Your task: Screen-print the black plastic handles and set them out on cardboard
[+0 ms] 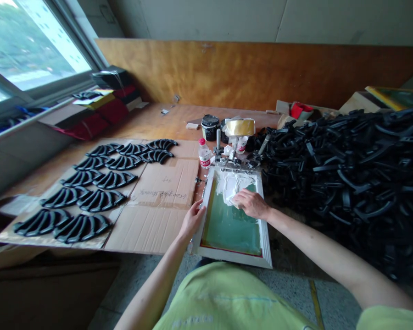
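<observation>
In front of me lies a silk-screen printing frame (267,247) with a green mesh, its far part smeared with white ink. My right hand (252,204) is closed on a white crumpled rag (231,197) and presses it to the mesh near the ink. At the frame's left side, my left hand (194,217) grips the edge, its fingers partly hidden. A metal hinge clamp (237,166) holds the far end of the frame.
Curved black plastic parts (101,200) lie in rows on cardboard (151,229) at left. A large pile of black parts (347,169) rises close on the right. Behind the clamp stand a red-capped bottle (204,155), an ink tub (210,127) and a tape roll (240,127).
</observation>
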Action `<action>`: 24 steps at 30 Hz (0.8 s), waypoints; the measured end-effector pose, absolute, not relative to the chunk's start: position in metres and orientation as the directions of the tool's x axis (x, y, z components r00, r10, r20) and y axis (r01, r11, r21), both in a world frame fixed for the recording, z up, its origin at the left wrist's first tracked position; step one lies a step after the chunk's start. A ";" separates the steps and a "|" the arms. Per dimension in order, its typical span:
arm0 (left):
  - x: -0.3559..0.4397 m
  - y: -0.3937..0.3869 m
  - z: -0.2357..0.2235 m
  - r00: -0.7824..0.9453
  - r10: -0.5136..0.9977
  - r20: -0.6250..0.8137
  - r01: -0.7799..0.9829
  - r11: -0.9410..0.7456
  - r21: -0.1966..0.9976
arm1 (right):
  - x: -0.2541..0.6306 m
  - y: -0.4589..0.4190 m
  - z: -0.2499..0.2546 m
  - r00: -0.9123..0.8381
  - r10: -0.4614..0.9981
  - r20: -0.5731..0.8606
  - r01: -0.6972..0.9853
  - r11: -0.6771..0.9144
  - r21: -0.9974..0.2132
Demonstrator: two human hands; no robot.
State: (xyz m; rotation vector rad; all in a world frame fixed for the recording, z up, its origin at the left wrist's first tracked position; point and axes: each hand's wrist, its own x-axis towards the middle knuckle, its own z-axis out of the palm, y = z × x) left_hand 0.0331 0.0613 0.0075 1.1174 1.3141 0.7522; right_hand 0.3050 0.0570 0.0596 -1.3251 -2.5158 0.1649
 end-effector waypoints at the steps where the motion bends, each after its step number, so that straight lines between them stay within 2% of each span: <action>1: 0.033 0.061 0.011 0.155 0.921 -0.358 0.149 0.337 0.930 | 0.304 0.062 0.063 -0.504 0.839 0.206 0.800 0.543 -0.255; 5: 0.030 0.059 0.039 0.195 0.899 -0.392 0.094 0.381 0.920 | 0.305 0.107 0.089 -0.278 0.930 0.240 0.895 0.342 -0.286; 8: 0.027 0.063 0.073 0.229 0.902 -0.365 0.055 0.363 0.930 | 0.329 0.134 0.104 -0.093 0.949 0.300 0.932 0.189 -0.310; 11: 0.033 0.076 0.110 0.207 0.944 -0.258 -0.015 0.266 0.964 | 0.374 0.130 0.099 0.195 0.909 0.369 0.903 -0.020 -0.429; 13: 0.044 0.090 0.133 0.167 0.976 -0.142 -0.106 0.161 0.981 | 0.396 0.113 0.081 0.329 0.899 0.289 0.860 -0.159 -0.485; 15: 0.057 0.105 0.149 0.137 0.989 -0.056 -0.194 0.082 0.978 | 0.400 0.092 0.057 0.309 0.934 0.180 0.850 -0.186 -0.493; 19: 0.079 0.111 0.147 0.073 0.995 -0.063 -0.282 0.081 0.956 | 0.359 0.060 0.022 -0.005 0.990 0.140 0.893 0.067 -0.445; 20: 0.084 0.104 0.138 0.078 0.991 -0.112 -0.286 0.130 0.949 | 0.344 0.053 0.020 -0.058 0.988 0.144 0.902 0.114 -0.416; 22: 0.094 0.080 0.113 0.194 0.935 -0.296 -0.236 0.337 0.911 | 0.312 0.039 0.023 -0.067 0.981 0.184 0.918 0.133 -0.375; 24: 0.100 0.052 0.085 0.367 0.786 -0.497 -0.120 0.570 0.813 | 0.283 0.024 0.030 -0.048 0.966 0.254 0.912 0.145 -0.383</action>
